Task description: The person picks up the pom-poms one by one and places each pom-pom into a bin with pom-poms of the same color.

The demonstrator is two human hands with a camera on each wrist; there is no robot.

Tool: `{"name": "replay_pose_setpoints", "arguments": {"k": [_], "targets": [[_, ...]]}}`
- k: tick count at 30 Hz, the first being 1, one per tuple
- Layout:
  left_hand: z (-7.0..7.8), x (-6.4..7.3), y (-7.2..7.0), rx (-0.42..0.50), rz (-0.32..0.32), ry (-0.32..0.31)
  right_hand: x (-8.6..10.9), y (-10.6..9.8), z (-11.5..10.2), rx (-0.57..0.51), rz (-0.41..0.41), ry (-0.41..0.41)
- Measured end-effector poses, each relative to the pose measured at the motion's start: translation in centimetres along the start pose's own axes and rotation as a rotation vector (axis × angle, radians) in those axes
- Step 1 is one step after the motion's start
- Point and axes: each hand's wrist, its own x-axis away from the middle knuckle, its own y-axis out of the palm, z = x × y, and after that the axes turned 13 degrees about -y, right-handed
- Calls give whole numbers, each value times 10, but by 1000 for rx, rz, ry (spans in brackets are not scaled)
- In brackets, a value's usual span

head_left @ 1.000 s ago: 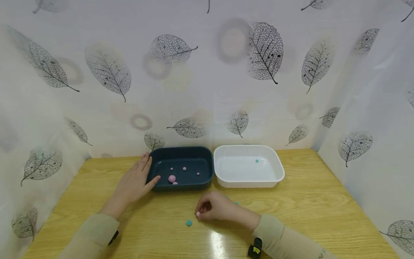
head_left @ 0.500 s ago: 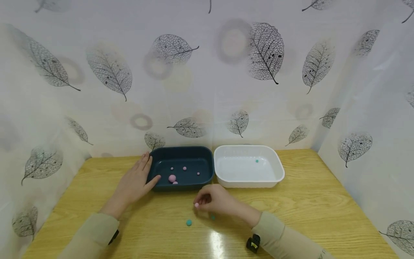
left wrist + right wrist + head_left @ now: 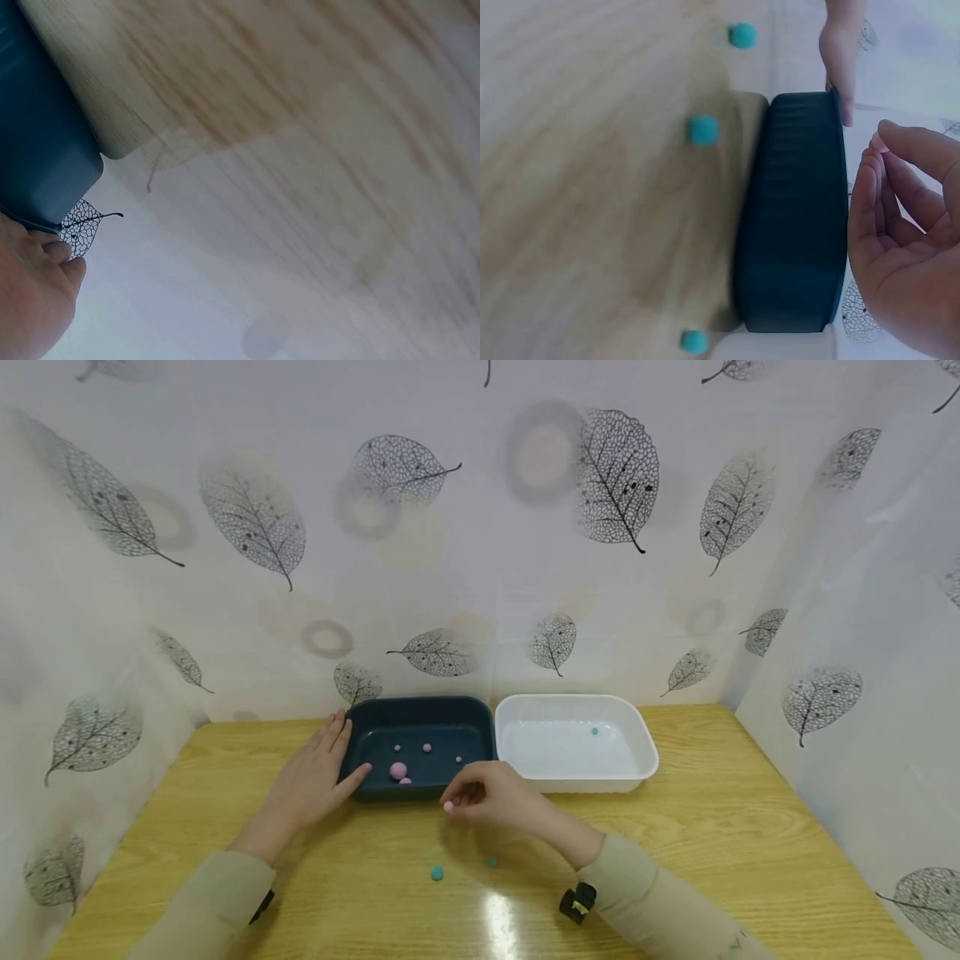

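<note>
My right hand (image 3: 498,797) pinches a small pink ball (image 3: 448,807) between thumb and fingertips, just in front of the dark blue tray (image 3: 442,792). In the right wrist view, the pink ball (image 3: 878,142) shows at the fingertips, beside the tray's rim. My left hand (image 3: 303,781) lies along the tray's left side, fingers straight, its thumb reaching over the front corner. Inside the tray are several pink balls of different sizes, including a larger ball (image 3: 398,771). On the table lie a teal ball (image 3: 437,873) and a smaller teal ball (image 3: 492,862).
A white tray (image 3: 573,785) stands right against the dark tray's right side, with a tiny teal ball (image 3: 595,731) in it. Wooden tabletop (image 3: 352,893) stretches out in front. Behind and at both sides hangs a leaf-printed sheet (image 3: 480,568).
My right hand has lifted the pink ball from beside the teal ball and moved it away from me, toward the dark tray's front edge. The left hand has stayed in place.
</note>
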Motion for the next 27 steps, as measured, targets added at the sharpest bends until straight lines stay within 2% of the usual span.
{"name": "replay_pose_setpoints", "arguments": {"k": [7, 14, 27], "targets": [[0, 1, -1, -6, 0, 2, -17, -12, -1, 22, 43, -5], [1, 2, -3, -2, 0, 4, -33, -24, 10, 7, 109, 78], [1, 2, -3, -5, 13, 9, -57, -39, 35, 44, 208, 115]]}}
